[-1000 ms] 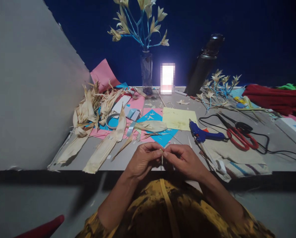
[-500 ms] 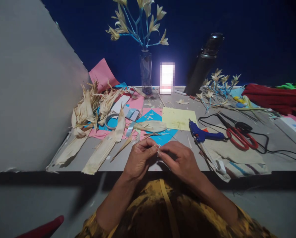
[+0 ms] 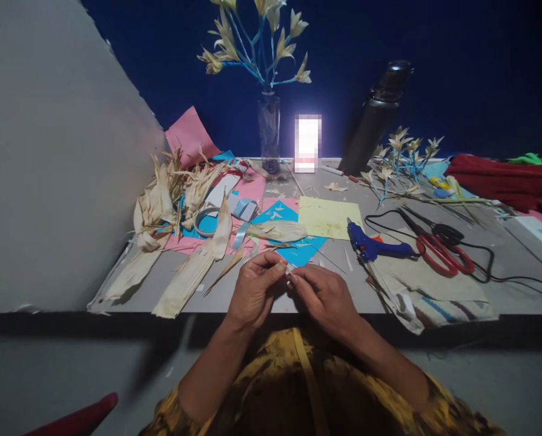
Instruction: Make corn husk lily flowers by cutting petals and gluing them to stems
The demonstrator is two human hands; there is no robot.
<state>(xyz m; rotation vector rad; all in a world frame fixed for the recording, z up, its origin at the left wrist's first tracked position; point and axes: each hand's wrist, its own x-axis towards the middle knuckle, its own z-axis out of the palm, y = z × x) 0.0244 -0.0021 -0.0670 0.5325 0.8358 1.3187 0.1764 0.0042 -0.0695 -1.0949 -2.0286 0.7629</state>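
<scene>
Over the front part of the table, my left hand [image 3: 256, 287] and my right hand [image 3: 327, 297] meet fingertip to fingertip. Both are closed in a pinch around a small pale piece [image 3: 289, 271] that looks like dried corn husk. Most of it is hidden by the fingers. Just beyond my fingertips lies blue paper [image 3: 304, 251] scattered with husk slivers. A longer dried husk [image 3: 277, 231] rests across its upper edge. To the right of my right hand is a blue glue gun [image 3: 380, 247].
Left of my hands lie a heap of dried husks [image 3: 155, 197] and a tape roll [image 3: 206, 222]. Red-handled scissors [image 3: 438, 254] and a black cord lie at right. Behind stand a glass vase [image 3: 269, 130] with husk flowers, a lit blurred screen [image 3: 307, 142] and a dark flask [image 3: 373, 124].
My fingertips have drawn slightly apart, and more of the pale piece shows between them. My right hand has shifted slightly down. The whole view has moved a little.
</scene>
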